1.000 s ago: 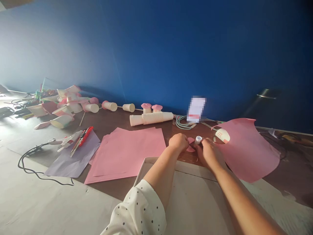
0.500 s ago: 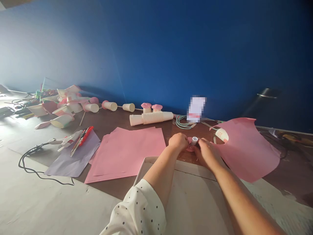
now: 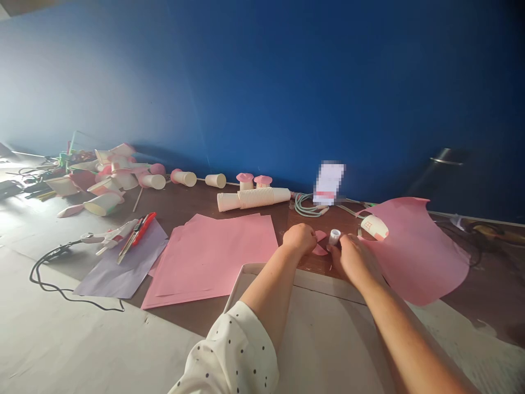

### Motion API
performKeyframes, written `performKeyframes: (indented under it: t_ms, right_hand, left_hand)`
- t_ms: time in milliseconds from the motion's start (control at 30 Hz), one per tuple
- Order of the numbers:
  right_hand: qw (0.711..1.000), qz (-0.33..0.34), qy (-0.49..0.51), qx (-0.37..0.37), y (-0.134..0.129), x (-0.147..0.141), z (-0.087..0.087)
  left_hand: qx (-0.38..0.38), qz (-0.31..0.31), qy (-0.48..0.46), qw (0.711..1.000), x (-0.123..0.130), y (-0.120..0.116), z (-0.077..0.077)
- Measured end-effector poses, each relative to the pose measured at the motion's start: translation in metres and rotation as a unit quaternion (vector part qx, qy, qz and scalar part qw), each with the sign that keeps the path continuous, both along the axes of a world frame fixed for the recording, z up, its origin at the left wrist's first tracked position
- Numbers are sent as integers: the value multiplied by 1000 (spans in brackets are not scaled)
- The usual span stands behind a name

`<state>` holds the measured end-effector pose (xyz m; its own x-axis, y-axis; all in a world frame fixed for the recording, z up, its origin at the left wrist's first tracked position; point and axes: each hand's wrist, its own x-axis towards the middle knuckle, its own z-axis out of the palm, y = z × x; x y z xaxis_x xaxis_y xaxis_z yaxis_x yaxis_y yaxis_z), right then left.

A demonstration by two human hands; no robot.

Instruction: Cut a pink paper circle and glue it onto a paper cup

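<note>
A pink paper disc [image 3: 319,250] with a wedge-shaped gap lies on the brown tabletop, partly covered by my left hand [image 3: 301,239]. My left fingers are closed on the disc's left side. Just right of it, my right hand [image 3: 356,258] grips a short white glue stick [image 3: 334,236] upright but tilted, its round end facing up. The stick is apart from the paper. Beyond my right hand a white paper cup [image 3: 374,226] with a window drawn on it lies on its side against a large cut pink sheet [image 3: 426,257].
Pink sheets [image 3: 217,257] are stacked to the left. Beside them a red utility knife [image 3: 137,236] and a corded glue gun [image 3: 115,236] rest on purple paper [image 3: 123,276]. Nested paper cups [image 3: 256,198], two pink-topped cups and a coiled cable [image 3: 309,207] line the blue wall.
My right hand has lifted the glue stick off the pink disc and moved it slightly right. More of the disc and its gap now shows. My left hand stays in place.
</note>
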<state>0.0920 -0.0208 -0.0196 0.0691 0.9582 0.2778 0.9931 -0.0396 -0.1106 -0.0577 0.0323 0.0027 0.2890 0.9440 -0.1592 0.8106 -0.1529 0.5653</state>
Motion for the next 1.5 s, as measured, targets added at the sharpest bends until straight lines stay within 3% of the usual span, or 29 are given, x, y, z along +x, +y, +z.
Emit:
performKeyframes:
  t_ms: [100, 300, 667, 833, 1067, 1333, 1500]
  right_hand:
    - [998, -15, 43, 47, 2, 3, -1]
    - [995, 96, 32, 7, -1, -3, 1]
    - [999, 17, -14, -45, 1, -4, 1]
    - [999, -27, 31, 14, 3, 2, 1]
    - [997, 64, 32, -14, -1, -4, -1]
    - [996, 33, -61, -49, 2, -6, 1]
    - [996, 29, -67, -51, -3, -6, 7]
  left_hand:
    - [-2, -7, -6, 1000, 0, 1, -1]
    - [0, 6, 3, 1000, 0, -1, 0]
    - [-3, 3, 5, 1000, 0, -2, 2]
    - [-14, -2, -3, 1000, -1, -2, 3]
    - [-15, 6, 0, 1000, 0, -1, 3]
    - [-5, 0, -2, 1000, 0, -1, 0]
    - [-5, -5, 5, 1000, 0, -2, 2]
